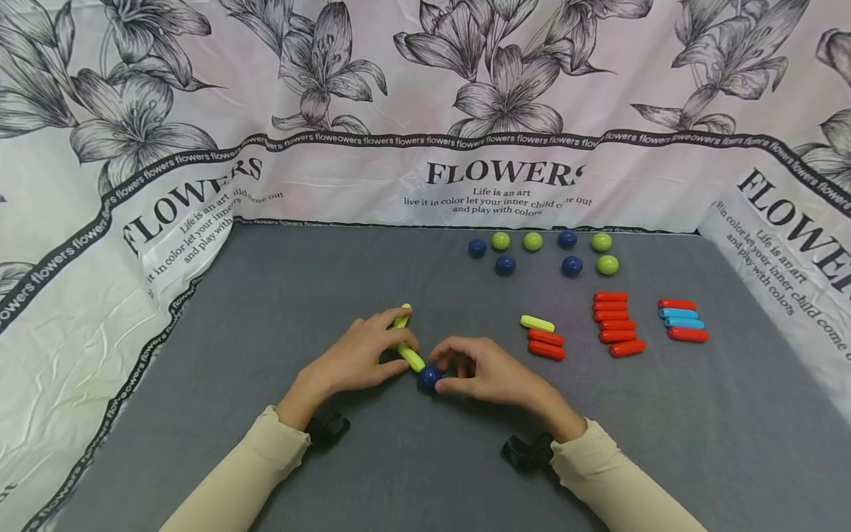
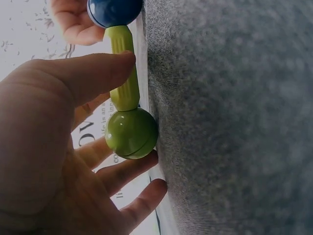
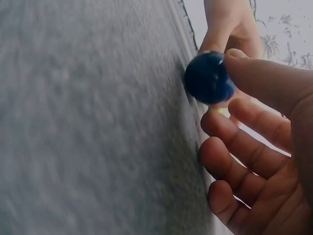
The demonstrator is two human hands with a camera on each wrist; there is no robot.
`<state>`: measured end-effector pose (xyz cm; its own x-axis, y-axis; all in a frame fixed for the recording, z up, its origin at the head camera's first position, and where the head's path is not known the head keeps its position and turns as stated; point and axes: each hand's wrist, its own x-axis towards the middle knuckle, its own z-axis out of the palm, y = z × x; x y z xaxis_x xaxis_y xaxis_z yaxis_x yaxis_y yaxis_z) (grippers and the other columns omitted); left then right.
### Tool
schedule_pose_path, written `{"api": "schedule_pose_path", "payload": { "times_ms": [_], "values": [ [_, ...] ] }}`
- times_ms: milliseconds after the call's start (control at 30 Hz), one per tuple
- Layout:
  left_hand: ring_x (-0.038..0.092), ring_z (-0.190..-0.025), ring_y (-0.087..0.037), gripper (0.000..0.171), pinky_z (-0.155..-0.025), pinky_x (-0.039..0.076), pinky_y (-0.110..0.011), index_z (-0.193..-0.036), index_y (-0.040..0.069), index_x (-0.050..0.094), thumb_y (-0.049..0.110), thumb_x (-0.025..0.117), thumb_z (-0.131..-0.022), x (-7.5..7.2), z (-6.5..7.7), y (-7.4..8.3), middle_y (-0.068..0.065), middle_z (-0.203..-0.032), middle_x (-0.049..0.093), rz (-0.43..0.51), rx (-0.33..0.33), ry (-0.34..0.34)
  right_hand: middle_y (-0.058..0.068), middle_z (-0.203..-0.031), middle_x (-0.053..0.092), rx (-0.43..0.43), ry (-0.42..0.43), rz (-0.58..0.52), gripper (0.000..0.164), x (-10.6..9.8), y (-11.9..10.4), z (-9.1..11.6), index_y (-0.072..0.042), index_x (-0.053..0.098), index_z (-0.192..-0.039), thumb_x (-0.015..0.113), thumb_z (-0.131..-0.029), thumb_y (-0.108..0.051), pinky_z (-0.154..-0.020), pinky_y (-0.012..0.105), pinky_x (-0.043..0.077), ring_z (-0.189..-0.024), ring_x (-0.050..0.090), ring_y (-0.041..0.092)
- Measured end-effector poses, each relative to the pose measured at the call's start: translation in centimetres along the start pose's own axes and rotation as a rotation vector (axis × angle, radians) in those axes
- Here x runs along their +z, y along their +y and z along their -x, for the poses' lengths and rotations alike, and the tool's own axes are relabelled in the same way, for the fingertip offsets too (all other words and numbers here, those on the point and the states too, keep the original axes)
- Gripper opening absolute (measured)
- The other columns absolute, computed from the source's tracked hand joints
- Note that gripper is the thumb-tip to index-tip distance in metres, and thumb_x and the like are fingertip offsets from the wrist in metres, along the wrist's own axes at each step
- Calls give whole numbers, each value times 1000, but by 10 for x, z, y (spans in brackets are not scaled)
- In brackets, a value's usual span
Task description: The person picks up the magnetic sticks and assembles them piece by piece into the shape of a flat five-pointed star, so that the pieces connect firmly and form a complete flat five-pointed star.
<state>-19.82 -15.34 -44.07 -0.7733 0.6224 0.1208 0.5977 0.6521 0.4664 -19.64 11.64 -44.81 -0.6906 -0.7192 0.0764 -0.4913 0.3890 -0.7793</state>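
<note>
"Head view: left hand (image 1: 359,353) and right hand (image 1: 488,369) near each other over grey cloth (image 1: 425,473). Left fingers?"

"Gripping the near yellow stick (image 1: 412,357). Left wrist view has the thumb laid across it, fingers behind."

"Ends of that stick?"

"One meets the dark blue ball (image 1: 428,379), between the two hands; the other meets the green ball (image 2: 131,133), by the left fingers."

"Right fingers?"

"Pinching the dark blue ball, thumb against index. Others bent, off it."

"Anything past the left fingers?"

"Far yellow stick (image 1: 402,322), partly covered by them, set at an angle to the near one. Whether it joins the green ball, cannot tell."

"Loose pieces?"

"Off to the right: one yellow stick with two red (image 1: 537,323), then a column of six red sticks (image 1: 617,325), then two blue sticks between two red (image 1: 682,318). Farther back, four blue and four green balls (image 1: 532,241)."
</note>
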Motion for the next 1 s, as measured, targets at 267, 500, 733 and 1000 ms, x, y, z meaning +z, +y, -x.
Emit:
{"api": "schedule_pose_path", "payload": {
  "times_ms": [267,500,733,1000],
  "values": [
    [45,-144,-35,25,-102,41,-60,-119,29,73,23,73,-95,-2,1,0,-13,-159,43,1,-5,-10,-5,-99,72,-9,35,-21,23,-11,1,3,-15,72,-114,76,-93,-24,-61,25,50,-67,58,9],
    [43,-145,-35,28,-102,40,-59,-113,31,76,10,65,-98,-3,0,0,-12,-159,44,13,-16,-20,-4,-99,73,56,115,-47,21,-28,1,8,-10,73,-111,76,-93,-20,-64,26,51,-75,62,12],
    [45,-143,-34,34,-101,39,-55,-109,31,76,4,61,-97,-3,1,0,-8,-161,41,15,-38,-27,-2,-94,72,76,181,-25,21,-46,1,15,-8,73,-112,74,-94,-18,-64,28,50,-74,61,15],
    [40,-147,-33,30,-104,37,-56,-111,31,75,8,65,-94,-4,2,0,-8,-163,37,22,-31,-38,-1,-97,73,98,295,54,18,-66,5,24,-10,74,-110,75,-94,-17,-65,28,49,-75,61,15]
  ]
}}
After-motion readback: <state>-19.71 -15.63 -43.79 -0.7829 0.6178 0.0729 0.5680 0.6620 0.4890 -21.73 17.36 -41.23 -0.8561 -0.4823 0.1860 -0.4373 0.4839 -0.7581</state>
